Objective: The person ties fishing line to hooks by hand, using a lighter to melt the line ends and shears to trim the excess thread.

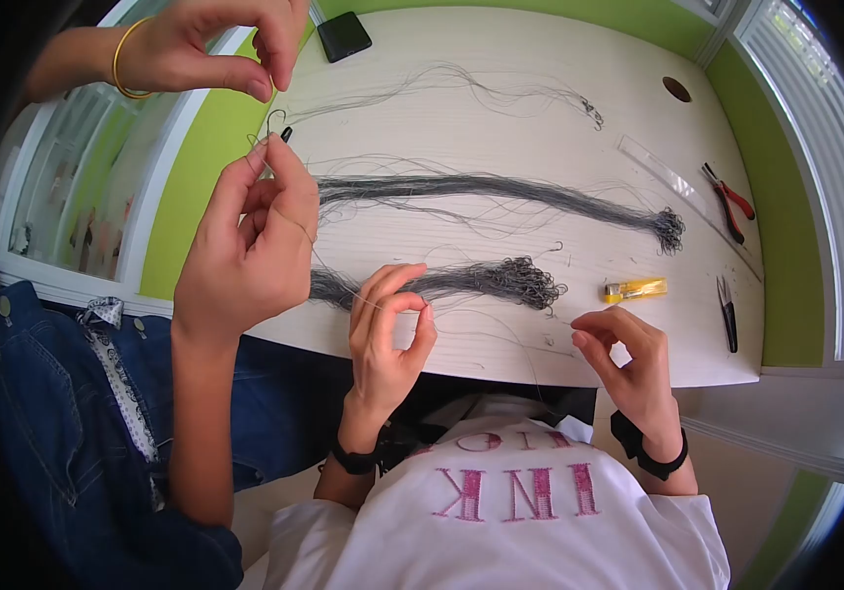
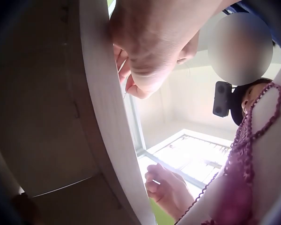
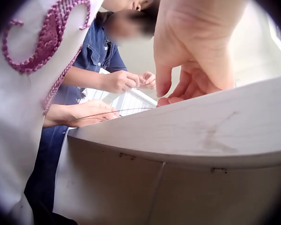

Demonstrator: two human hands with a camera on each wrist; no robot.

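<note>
My left hand (image 1: 387, 329) is just in front of the nearer bundle of dark fishing line (image 1: 466, 280), whose end is a cluster of metal fish hooks (image 1: 530, 283). Its thumb and bent index finger pinch a thin line. To the right, over the table's front edge, my right hand (image 1: 628, 356) pinches a fine strand between thumb and index fingertips. In the right wrist view a strand of line (image 3: 140, 109) runs from the left hand (image 3: 93, 114) to the right hand's fingertips (image 3: 161, 101).
Another person's hand (image 1: 255, 236) holds a large hook (image 1: 275, 118) at the left. A longer hooked bundle (image 1: 500, 189) lies behind mine. A yellow utility knife (image 1: 635, 289), red-handled pliers (image 1: 729, 205), tweezers (image 1: 727, 315), a clear ruler (image 1: 677, 187) and a black phone (image 1: 344, 37) lie on the table.
</note>
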